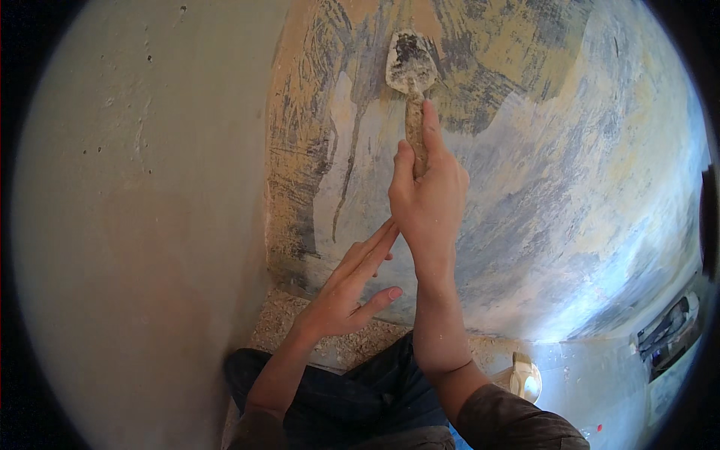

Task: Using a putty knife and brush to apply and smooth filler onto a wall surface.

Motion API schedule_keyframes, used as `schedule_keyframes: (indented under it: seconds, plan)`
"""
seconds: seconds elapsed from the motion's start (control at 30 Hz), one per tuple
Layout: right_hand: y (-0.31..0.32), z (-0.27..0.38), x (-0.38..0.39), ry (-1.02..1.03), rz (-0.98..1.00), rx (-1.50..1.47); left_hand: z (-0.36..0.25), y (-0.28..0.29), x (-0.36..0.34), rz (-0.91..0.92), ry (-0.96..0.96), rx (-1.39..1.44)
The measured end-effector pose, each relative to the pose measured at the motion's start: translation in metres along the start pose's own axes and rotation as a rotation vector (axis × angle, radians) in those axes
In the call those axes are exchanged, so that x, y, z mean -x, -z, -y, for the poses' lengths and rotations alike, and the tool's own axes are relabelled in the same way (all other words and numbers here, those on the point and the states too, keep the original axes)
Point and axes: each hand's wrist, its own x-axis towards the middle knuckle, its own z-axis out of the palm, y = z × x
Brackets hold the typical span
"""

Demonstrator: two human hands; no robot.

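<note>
My right hand [435,196] is wrapped round the crusted handle of a small trowel [412,67], its index finger stretched along the handle. The trowel's blade, smeared with white and dark residue, points up and lies against or very near the patchy wall [517,187]; any gap between them cannot be made out. Below and to the left, my left hand [346,296] is open, its fingers extended and the thumb apart. Its fingertips reach the right wrist and seem to touch it. Nothing is held in the left hand.
A plain, pitted wall [135,247] meets the patchy one in a corner at the left. Crumbled debris [289,322] covers the floor by my bent legs [360,394]. A brush [525,367] and a bright round lamp-like thing [532,388] sit at lower right. Dark items [667,330] lie farther right.
</note>
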Motion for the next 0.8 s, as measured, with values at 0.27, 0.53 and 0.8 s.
schedule_keyframes:
  seconds: [0.27, 0.53, 0.8]
  plan:
    - [-0.009, 0.008, -0.010, -0.062, 0.036, 0.043, 0.002, 0.001, 0.001, -0.004, -0.022, -0.010]
    - [0.000, 0.000, -0.013, -0.043, 0.059, -0.023, -0.005, 0.000, -0.002, 0.012, -0.028, 0.005]
    - [0.005, -0.004, -0.004, 0.039, 0.032, -0.028, -0.007, 0.003, 0.000, 0.006, -0.004, 0.014]
